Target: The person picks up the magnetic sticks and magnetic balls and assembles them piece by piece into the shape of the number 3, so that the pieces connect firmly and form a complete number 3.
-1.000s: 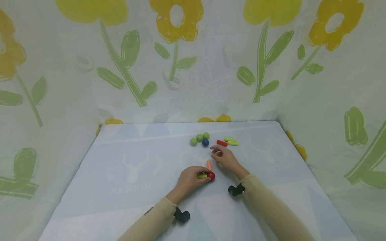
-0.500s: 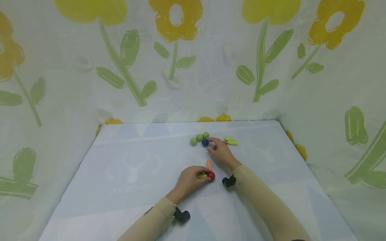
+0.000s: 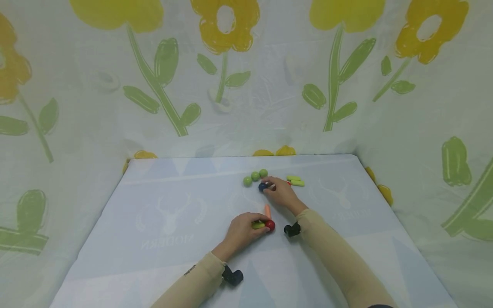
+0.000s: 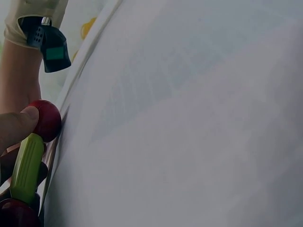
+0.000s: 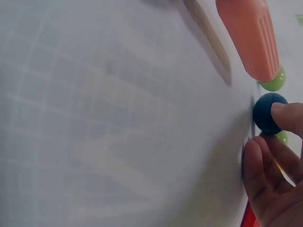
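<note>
My left hand (image 3: 243, 229) grips a small assembly over the near middle of the table. It includes a glossy red ball (image 3: 270, 225), a ribbed yellow-green rod (image 4: 27, 165) and a darker red ball (image 4: 18, 213) at the rod's other end. The thumb presses the upper red ball in the left wrist view. From beside that ball a peach rod (image 3: 267, 211) points away toward the back. Farther off, my right hand (image 3: 283, 193) pinches a dark blue ball (image 5: 269, 113) between thumb and fingers, just in front of the green balls.
Three green balls (image 3: 255, 176) lie in a slanting row near the back. To their right are two yellow-green rods (image 3: 296, 182), with a red rod (image 5: 249, 215) mostly hidden by the right hand. Flower-printed cloth (image 3: 269, 85) walls enclose the pale table (image 3: 115, 239).
My right hand has moved left from near the red rod to the blue ball, taken hold of it and drawn it slightly nearer. The left hand has stayed in place.
</note>
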`<state>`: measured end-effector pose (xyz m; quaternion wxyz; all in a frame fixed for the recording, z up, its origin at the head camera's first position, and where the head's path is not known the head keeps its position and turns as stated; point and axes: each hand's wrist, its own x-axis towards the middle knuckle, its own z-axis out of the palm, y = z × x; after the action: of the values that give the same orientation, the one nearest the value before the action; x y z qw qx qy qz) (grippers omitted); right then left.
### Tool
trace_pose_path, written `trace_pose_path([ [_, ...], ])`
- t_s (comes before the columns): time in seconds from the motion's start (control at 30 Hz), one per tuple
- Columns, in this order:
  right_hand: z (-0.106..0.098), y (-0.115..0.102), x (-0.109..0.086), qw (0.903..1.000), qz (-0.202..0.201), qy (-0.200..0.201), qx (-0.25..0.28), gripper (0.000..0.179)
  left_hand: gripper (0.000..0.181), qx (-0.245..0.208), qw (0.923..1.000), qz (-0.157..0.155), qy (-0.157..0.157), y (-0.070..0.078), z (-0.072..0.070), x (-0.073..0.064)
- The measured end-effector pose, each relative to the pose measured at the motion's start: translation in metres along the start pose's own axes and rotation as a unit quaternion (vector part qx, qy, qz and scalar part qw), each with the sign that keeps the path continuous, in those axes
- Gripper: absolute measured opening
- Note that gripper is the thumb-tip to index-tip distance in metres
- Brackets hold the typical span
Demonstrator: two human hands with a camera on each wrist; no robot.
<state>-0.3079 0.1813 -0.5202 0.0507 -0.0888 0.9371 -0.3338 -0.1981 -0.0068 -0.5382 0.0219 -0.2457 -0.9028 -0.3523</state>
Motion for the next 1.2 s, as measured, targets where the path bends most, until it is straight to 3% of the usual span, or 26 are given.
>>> trace_pose_path([
  [0.4,-0.011,0.004,-0.021,0.9989,0.018,-0.043,0.002,0.032,0.027,0.005,1.0,0.0,-0.005,-0.001,0.002,0.001],
  [0.8,-0.015,0.009,-0.037,0.9952,-0.037,-0.091,0.002,0.032,0.029,0.01,0.9999,-0.005,-0.011,-0.001,0.001,0.0],
  [1.2,-0.012,0.011,-0.041,0.9951,-0.059,-0.078,0.009,0.033,0.029,0.002,0.9999,-0.006,-0.011,-0.001,0.0,0.0],
])
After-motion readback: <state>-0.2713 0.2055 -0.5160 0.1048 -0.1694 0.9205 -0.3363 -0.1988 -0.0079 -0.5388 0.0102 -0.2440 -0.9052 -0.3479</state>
